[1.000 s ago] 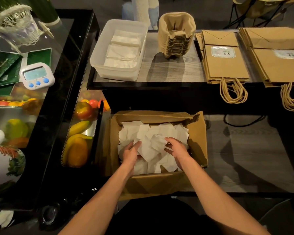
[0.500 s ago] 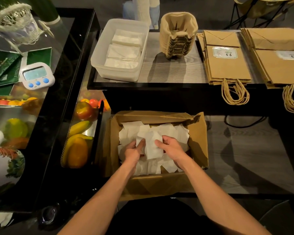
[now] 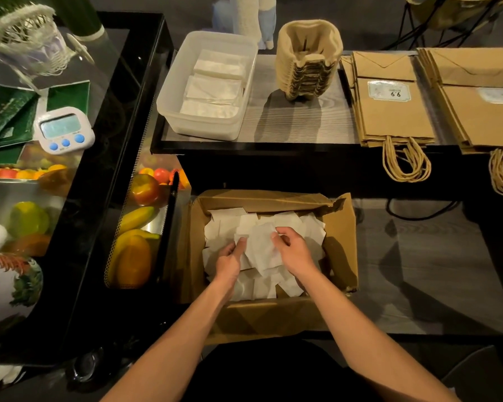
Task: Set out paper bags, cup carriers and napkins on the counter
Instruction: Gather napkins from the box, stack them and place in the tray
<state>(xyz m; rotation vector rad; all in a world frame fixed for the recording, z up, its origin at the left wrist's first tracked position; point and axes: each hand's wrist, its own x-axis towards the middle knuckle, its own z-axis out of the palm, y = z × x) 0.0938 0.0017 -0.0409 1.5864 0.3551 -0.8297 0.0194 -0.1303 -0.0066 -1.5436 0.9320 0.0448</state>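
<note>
Loose napkins (image 3: 262, 248) lie in the cardboard box (image 3: 340, 227) at six o'clock; the right hand (image 3: 295, 252) pinches a sheet's top corner; the left hand (image 3: 228, 261) clamps the pile's edge under its thumb, other fingers hidden; the uneven bundle may shed sheets on the way to the plastic tub (image 3: 186, 82) at eleven o'clock.

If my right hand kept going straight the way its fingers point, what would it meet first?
Loose white paper napkins: the right hand, pinching one, points away and leftward into the pile in the brown cardboard box. Then probably the box's far wall; depth unclear.
</note>
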